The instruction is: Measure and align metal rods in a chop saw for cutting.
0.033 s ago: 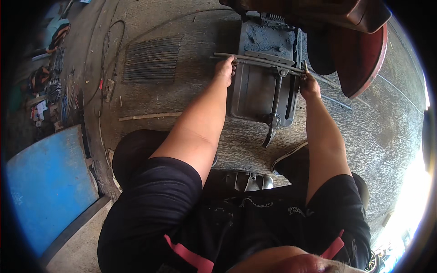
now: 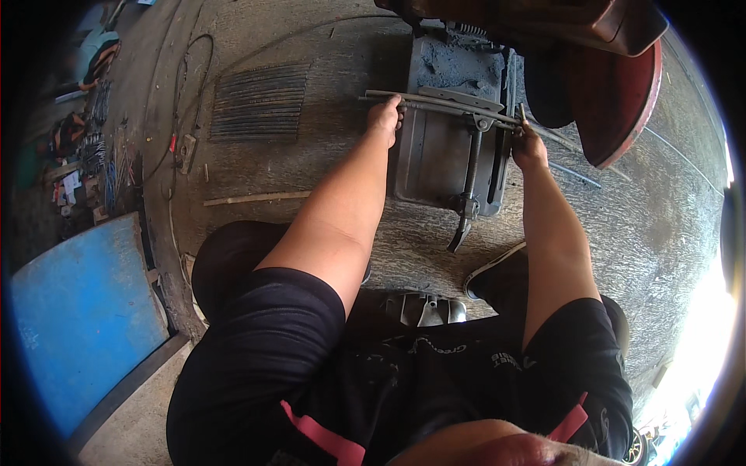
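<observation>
Metal rods held crosswise over a machine base

The metal rods [image 2: 435, 102] lie across the grey machine base [image 2: 435, 155], alongside the slotted metal plate [image 2: 458, 97]. The left hand [image 2: 385, 118] is closed around them near their left end, thumb uppermost. The right hand [image 2: 530, 147] is curled at the rods beyond the base's right edge; its fingertips are partly hidden, so whether it pinches them cannot be told. The wide spacing of the hands probably keeps the rods level and limits swivelling, while the plate likely serves as a straight reference. The clamp screw [image 2: 472, 159], with its crank handle [image 2: 460, 234] toward the person, seems placed for easy reach. A red guard [image 2: 625, 109] stands at right. On the floor [image 2: 334, 167], dark rods [image 2: 260, 101] lie side by side, an arrangement that presumably keeps them orderly.
</observation>
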Tool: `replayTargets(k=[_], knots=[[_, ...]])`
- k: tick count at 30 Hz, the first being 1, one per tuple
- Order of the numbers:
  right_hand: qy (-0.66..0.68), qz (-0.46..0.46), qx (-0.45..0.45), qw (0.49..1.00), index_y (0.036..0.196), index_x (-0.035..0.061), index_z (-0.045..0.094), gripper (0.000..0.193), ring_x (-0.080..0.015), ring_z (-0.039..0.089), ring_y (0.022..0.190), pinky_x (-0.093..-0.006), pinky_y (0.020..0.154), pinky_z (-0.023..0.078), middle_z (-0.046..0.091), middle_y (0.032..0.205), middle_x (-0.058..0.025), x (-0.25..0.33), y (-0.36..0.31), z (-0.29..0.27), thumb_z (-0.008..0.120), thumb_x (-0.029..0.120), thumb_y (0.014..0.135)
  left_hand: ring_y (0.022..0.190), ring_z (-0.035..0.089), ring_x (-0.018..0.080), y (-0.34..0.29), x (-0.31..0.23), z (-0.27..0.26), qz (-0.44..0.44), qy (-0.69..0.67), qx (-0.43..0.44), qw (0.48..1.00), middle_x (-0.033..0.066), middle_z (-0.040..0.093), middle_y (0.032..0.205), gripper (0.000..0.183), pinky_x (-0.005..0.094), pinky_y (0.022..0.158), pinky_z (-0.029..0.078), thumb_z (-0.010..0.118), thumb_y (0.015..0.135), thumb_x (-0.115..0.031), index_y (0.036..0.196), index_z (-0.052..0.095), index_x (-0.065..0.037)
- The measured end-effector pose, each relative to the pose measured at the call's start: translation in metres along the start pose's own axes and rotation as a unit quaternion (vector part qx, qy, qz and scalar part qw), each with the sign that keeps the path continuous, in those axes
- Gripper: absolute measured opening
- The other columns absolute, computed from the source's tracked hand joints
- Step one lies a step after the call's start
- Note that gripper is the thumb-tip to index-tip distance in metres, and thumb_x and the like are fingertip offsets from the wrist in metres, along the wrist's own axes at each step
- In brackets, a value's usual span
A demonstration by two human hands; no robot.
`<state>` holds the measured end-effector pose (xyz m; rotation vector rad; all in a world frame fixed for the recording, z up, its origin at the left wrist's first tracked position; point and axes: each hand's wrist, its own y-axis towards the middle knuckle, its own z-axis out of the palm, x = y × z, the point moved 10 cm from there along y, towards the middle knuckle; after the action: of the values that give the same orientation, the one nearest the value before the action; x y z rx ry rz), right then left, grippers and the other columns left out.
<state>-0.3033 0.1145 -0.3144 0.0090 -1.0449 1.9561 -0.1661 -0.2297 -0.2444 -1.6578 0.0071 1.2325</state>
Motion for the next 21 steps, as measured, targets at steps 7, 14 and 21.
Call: replayTargets(k=[7,14,21], knots=[[-0.069,0.033,-0.027,0.997,0.105,0.0050,0.054,0.022,-0.0190,0.054,0.071,-0.0299,0.065,0.047,0.056,0.086,-0.0079,-0.012,-0.010,0.003,0.061,0.018,0.089,0.053,0.044,0.0068,-0.011,-0.011,0.008,0.028,0.133,0.021,0.990,-0.0037,0.051,0.065,0.032,0.0224,0.050,0.038,0.063,0.086,-0.041,0.076,0.061,-0.010],[-0.066,0.023,0.011,0.997,0.102,0.0065,0.056,0.018,-0.0175,0.053,0.068,-0.0295,0.059,0.045,0.056,0.083,-0.0067,-0.006,-0.005,0.010,0.061,0.017,0.088,0.054,0.047,0.0069,-0.009,-0.019,0.009,0.034,0.063,0.001,0.997,-0.0035,0.054,0.066,0.026,0.0212,0.049,0.037,0.062,0.087,-0.036,0.081,0.059,-0.011],[-0.088,0.003,-0.033,0.996,0.098,0.0051,0.056,0.016,-0.0141,0.050,0.063,-0.0249,0.053,0.041,0.054,0.079,-0.0043,0.002,-0.009,0.004,0.063,0.014,0.087,0.061,0.050,0.0099,0.000,-0.008,0.007,-0.013,-0.029,0.008,0.999,-0.0008,0.059,0.075,0.015,0.0239,0.051,0.038,0.061,0.089,-0.027,0.085,0.060,-0.013]])
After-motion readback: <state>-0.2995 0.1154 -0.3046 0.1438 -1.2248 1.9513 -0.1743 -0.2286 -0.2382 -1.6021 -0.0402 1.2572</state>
